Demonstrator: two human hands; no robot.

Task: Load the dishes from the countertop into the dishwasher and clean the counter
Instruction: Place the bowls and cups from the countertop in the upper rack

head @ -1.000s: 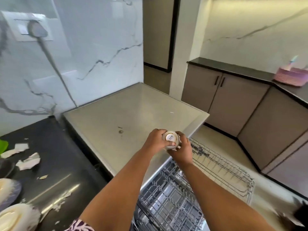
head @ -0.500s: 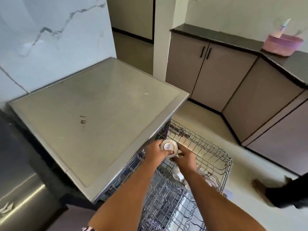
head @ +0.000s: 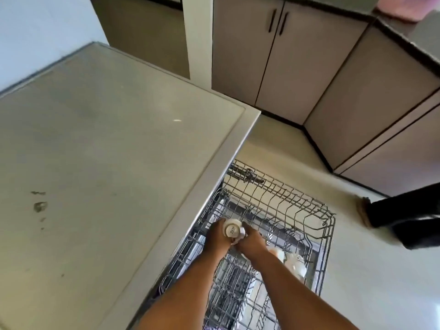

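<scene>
1. Two hands hold one small white cup (head: pixel 232 230) upside down, its base with a round label facing up, above the pulled-out dishwasher rack (head: pixel 281 210).
2. Left hand (head: pixel 217 236) is curled around the cup's left side, fingers wrapped on it.
3. Right hand (head: pixel 250 242) grips the cup from the right and slightly below, fingers bent against it.
4. Both forearms reach in from the bottom edge of the view, meeting at the cup.
5. Cup sits over the rack's near-left part, just beside the front edge of the table (head: pixel 107 163), the grey top above the dishwasher.
6. Rack is grey wire, with upright tines; pale dishes (head: pixel 294 260) lie lower down, to the right of the right forearm.
7. Small dark stains (head: pixel 40 206) mark the table near its left edge.
8. Beige cupboards (head: pixel 281 63) with dark handles line the far wall and right side, above a pale floor (head: pixel 357 270).
9. A dark, blurred shape (head: pixel 404 222) shows at the right edge; I cannot tell what it is.
</scene>
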